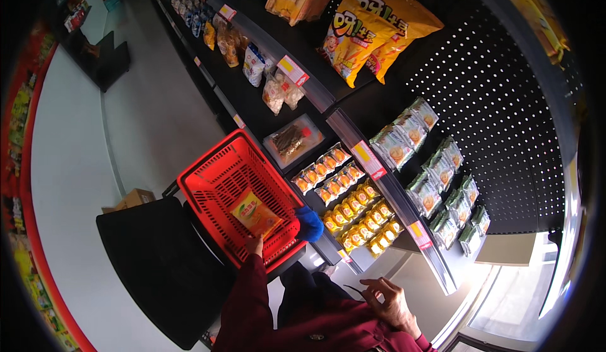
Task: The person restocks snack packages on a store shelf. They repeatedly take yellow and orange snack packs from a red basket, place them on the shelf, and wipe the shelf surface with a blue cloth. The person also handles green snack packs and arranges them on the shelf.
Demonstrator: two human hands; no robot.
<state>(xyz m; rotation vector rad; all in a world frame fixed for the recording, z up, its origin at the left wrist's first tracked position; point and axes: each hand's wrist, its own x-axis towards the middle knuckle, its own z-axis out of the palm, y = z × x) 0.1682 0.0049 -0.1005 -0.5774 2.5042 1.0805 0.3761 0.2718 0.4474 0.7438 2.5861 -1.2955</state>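
Observation:
My left hand [254, 245] reaches into a red plastic shopping basket [215, 150], its fingers at the lower edge of an orange and yellow snack packet [255, 212] lying inside; whether they grip it cannot be told. Over the basket's right side lies a blue, rounded item [308, 224]. My right hand [389, 300] is in front of my dark red top, fingers bent, with a thin dark strip beside them; whether it is held is unclear. Small yellow snack packs [352, 207] and clear-wrapped orange ones [322, 167] stand in rows on the shelf right of the basket.
Green and white packets [393, 146] fill rows on a shelf at the right. Large yellow chip bags [360, 34] lie above. A clear plastic box [294, 141] sits near the basket. A black panel [161, 266] and a cardboard box [135, 199] are at the left.

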